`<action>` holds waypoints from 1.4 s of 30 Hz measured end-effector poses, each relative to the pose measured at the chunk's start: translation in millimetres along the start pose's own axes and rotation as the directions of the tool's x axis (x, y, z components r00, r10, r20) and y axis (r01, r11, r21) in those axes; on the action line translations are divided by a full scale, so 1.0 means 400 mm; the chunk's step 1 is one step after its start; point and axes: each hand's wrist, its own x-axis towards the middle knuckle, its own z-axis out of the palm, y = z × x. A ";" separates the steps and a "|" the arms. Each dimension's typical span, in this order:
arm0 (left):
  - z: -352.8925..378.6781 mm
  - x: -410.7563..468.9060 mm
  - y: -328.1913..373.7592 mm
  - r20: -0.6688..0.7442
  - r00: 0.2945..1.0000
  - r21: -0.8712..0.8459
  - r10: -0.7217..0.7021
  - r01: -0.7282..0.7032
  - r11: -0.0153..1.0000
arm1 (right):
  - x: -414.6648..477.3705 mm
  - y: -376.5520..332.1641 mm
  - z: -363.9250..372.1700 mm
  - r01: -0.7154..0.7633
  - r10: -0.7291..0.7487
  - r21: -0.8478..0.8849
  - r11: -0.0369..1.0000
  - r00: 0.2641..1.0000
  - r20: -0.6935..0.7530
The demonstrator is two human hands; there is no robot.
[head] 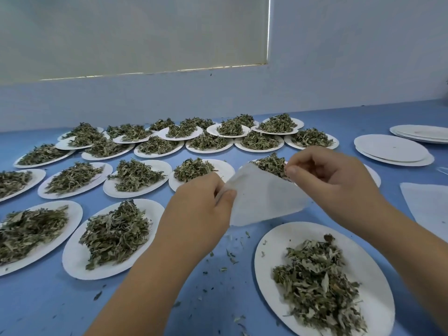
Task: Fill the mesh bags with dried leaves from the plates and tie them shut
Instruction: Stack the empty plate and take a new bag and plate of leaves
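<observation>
We hold a white mesh bag in the air just above the blue worktop, between our two hands: the left hand pinches its edge at 9 o'clock and the right hand pinches its upper edge at 2 o'clock, so both hands are clamped on the bag and drawn a little apart. The bag looks flat and empty, and we cannot tell whether its mouth is parted. As we judge it, the coming move turns on the nearest plate, which lies at 5 o'clock from the bag, close below the right forearm. Its heap of dried leaves stretches along a line from 11 to 5 o'clock. The right hand is the nearer one to that heap, so we expect it to let go and scoop while the left holds the mouth up. More filled plates spread from 7 to 12 o'clock, empty plates sit at 2 o'clock, and what looks like a spare bag lies at 3 o'clock
</observation>
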 end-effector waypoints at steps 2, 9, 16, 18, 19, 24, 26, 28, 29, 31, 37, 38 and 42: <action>-0.009 -0.006 0.005 -0.034 0.999 0.103 0.006 -0.003 0.995 | -0.008 -0.006 0.003 -0.007 0.005 0.052 0.999 0.999 0.037; -0.045 -0.029 0.052 -0.174 0.982 0.278 0.072 -0.021 0.960 | -0.016 -0.031 -0.003 -0.086 0.035 0.255 0.963 0.979 0.199; 0.016 -0.046 0.091 -0.010 0.973 0.350 0.229 -0.211 0.913 | -0.016 -0.034 0.015 -0.221 0.129 0.246 0.944 0.931 0.342; 0.040 -0.044 0.084 0.012 0.981 0.296 0.195 -0.190 0.936 | -0.017 -0.032 0.021 -0.228 0.136 0.239 0.944 0.928 0.348; 0.048 -0.041 0.079 0.013 0.985 0.258 0.173 -0.170 0.951 | -0.017 -0.031 0.023 -0.224 0.136 0.231 0.947 0.928 0.346; 0.050 -0.035 0.061 0.032 0.993 0.118 0.116 -0.119 0.986 | -0.018 -0.025 0.026 -0.243 0.164 0.182 0.953 0.916 0.365; 0.050 -0.035 0.060 0.033 0.993 0.090 0.117 -0.119 0.989 | -0.019 -0.026 0.033 -0.242 0.166 0.172 0.955 0.916 0.365; 0.052 -0.035 0.061 0.039 0.992 0.052 0.119 -0.121 0.991 | -0.020 -0.028 0.044 -0.231 0.165 0.163 0.959 0.925 0.341; 0.054 -0.035 0.062 0.049 0.992 0.032 0.118 -0.120 0.992 | -0.022 -0.029 0.050 -0.228 0.165 0.167 0.959 0.932 0.322; 0.055 -0.036 0.065 0.076 0.991 -0.022 0.107 -0.105 0.994 | -0.024 -0.030 0.057 -0.230 0.178 0.173 0.958 0.946 0.272; 0.047 -0.031 0.066 0.053 0.996 -0.221 -0.067 0.077 0.972 | -0.018 -0.016 0.051 -0.262 0.238 0.122 0.957 0.954 0.182; 0.046 -0.031 0.067 0.050 0.995 -0.232 -0.091 0.100 0.967 | -0.018 -0.015 0.051 -0.260 0.236 0.115 0.959 0.954 0.186; 0.041 -0.032 0.074 0.058 0.987 -0.295 -0.148 0.159 0.942 | -0.018 -0.017 0.052 -0.262 0.230 0.152 0.953 0.952 0.201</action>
